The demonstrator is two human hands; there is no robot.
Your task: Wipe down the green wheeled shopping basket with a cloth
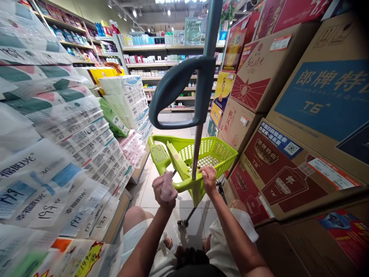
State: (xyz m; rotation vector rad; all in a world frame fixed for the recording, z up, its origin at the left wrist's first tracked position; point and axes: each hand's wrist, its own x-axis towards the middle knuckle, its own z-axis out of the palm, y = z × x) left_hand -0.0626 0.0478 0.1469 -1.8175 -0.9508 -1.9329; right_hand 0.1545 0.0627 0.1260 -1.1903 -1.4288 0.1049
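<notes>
**Both hands at the near end of the green cart, a cloth in the left**

From my remote post, I have stacked cartons (250, 73) filling the right side of the view, many with price tags. Wrapped paper packs (83, 130) are piled along the left, some with handwritten prices. Across the far end I see store shelving (173, 48) lined with small boxes and bottles.

Between the piles, on the tiled floor, I have the green cart (196, 194), directly in front of the wearer's knees (135, 217). Its lattice basket reaches away from me, and a flat green panel (177, 161) leans inside. A metal pole (198, 142) rises upright at the near end, bearing a grey loop handle (167, 86).

I see the right hand (209, 179) just right of the pole, fingers curled over the cart's rim. The left hand (159, 188), at the near left corner, has its fingers closed around a pinkish cloth (168, 187); I cannot tell whether the cloth touches the frame.
</notes>
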